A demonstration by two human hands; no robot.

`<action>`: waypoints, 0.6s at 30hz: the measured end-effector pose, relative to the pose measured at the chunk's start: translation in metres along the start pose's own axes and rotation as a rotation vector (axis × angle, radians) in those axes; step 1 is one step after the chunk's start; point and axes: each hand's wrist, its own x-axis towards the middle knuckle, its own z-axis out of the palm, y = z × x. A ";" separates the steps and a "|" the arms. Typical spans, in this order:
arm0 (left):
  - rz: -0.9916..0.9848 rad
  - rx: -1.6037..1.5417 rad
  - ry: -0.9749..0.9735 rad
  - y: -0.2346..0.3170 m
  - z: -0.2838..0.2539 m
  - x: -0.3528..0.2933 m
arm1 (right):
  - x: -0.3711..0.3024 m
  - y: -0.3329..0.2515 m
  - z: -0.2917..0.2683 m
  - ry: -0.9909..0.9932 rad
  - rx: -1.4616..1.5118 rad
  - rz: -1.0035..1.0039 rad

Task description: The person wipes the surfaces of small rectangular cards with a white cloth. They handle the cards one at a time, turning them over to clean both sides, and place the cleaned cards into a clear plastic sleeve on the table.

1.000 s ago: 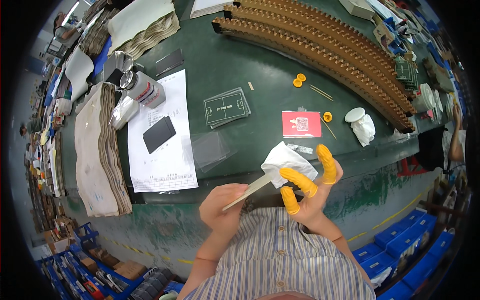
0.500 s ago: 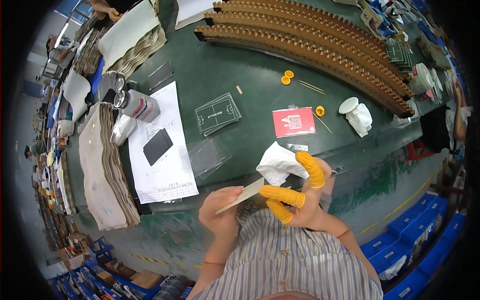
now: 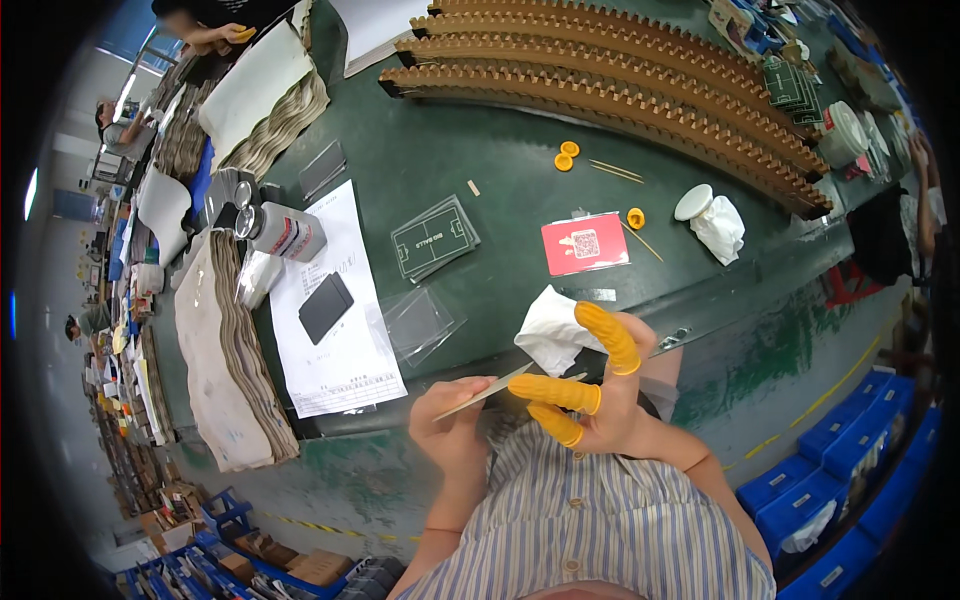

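Print I can see, wording left out: top card of the green card stack (image 3: 435, 238) has white lettering inside a white pitch outline. Red card (image 3: 586, 244) carries a square white code next to a small white figure. White sheet (image 3: 335, 372) has printed lines, handwritten marks and a ruled table along its near end. Bottle (image 3: 287, 233) has red and dark print on its side. Blue bins (image 3: 780, 480) at lower right have small white labels, too small to read.
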 end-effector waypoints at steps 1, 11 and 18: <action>-0.002 -0.008 0.003 -0.001 0.000 -0.001 | 0.001 0.000 0.000 0.018 0.021 0.006; -0.022 -0.086 -0.005 -0.006 -0.004 -0.003 | 0.002 0.000 -0.004 -0.003 0.070 -0.007; -0.184 -0.207 -0.010 0.001 -0.001 0.001 | 0.002 0.002 -0.002 0.040 0.108 0.012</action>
